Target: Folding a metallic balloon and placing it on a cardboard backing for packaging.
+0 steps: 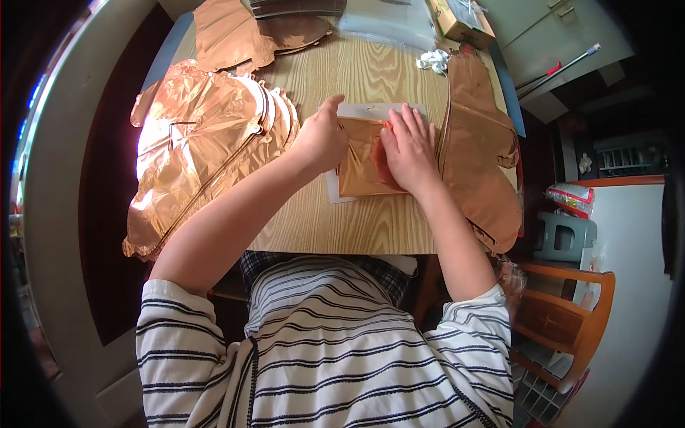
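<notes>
A copper-coloured foil balloon (362, 160), folded into a flat rectangle, lies on a white card (352, 110) with a hanging slot at its top edge. My right hand (410, 151) presses flat over the right part of the foil, fingers stretched out. At the foil's left edge my left hand (322, 139) is closed, its fingers curled against the fold and one digit pointing away from me. What lies inside those curled fingers is mostly hidden.
Stacks of flat copper foil balloons lie at the left (207, 143) and right (474, 150) of the table (307, 221), with more foil (225, 36) at the far left. Clear plastic bags (389, 21), a cardboard box (460, 25) and a crumpled white bit (432, 61) sit at the back.
</notes>
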Available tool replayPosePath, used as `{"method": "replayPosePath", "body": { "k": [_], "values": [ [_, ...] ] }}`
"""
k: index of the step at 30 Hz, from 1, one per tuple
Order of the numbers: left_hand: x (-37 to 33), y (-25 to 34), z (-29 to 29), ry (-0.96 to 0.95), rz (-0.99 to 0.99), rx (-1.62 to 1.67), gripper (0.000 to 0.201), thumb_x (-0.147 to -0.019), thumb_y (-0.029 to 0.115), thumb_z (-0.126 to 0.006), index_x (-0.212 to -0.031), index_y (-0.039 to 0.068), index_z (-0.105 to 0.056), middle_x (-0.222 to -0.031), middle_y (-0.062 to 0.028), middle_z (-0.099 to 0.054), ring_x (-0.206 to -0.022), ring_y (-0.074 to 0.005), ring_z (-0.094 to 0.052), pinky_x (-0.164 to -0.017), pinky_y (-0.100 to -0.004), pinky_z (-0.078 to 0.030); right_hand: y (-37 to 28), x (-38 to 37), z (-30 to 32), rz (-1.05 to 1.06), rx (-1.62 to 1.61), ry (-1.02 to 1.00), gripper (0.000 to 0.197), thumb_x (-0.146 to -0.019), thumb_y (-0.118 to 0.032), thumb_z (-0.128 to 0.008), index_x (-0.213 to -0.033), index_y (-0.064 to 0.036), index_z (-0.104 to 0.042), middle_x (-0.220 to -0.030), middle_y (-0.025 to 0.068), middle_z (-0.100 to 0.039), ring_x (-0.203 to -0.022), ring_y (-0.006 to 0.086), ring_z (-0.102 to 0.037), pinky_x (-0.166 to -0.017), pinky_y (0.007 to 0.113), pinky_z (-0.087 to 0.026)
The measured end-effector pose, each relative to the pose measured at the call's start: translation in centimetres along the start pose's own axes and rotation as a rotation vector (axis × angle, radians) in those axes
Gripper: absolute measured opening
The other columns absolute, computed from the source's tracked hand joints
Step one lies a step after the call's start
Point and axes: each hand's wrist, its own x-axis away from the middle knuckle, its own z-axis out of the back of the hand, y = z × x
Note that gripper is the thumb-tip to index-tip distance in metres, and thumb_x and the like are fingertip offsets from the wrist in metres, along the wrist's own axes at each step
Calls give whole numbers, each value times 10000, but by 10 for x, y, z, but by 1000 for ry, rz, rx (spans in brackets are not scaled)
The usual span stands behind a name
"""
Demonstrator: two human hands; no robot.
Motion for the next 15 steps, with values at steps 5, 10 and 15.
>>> {"method": "replayPosePath", "body": {
  "k": [5,10,15],
  "values": [
    [-10,5,-2,-7,49,75,576,-961,129,-553,-1510,69,-389,-1182,-267,-656,-1073,-347,-668,-930,-413,-519,33,-17,6,39,-303,176,290,-995,-231,-551,-1118,-13,-698,-1207,212,-654,-1186,401,-576,-1049,478,-426],
    [-3,7,-10,60,60,164,541,-1004,111,-493,-1529,123,-363,-1144,-240,-673,-1030,-331,-674,-906,-417,-519,43,-29,19,-86,-365,40,258,-984,-195,-576,-1090,2,-704,-1083,148,-697,-996,306,-662,-912,392,-513],
    [11,16,-11,116,-40,260,525,-1006,27,-399,-1524,77,-329,-1111,-272,-682,-960,-392,-695,-907,-449,-517,54,-40,39,-444,-988,-264,269,-987,-231,-632,-1103,7,-679,-1008,55,-693,-894,131,-632,-807,289,-511]
  ]
}}
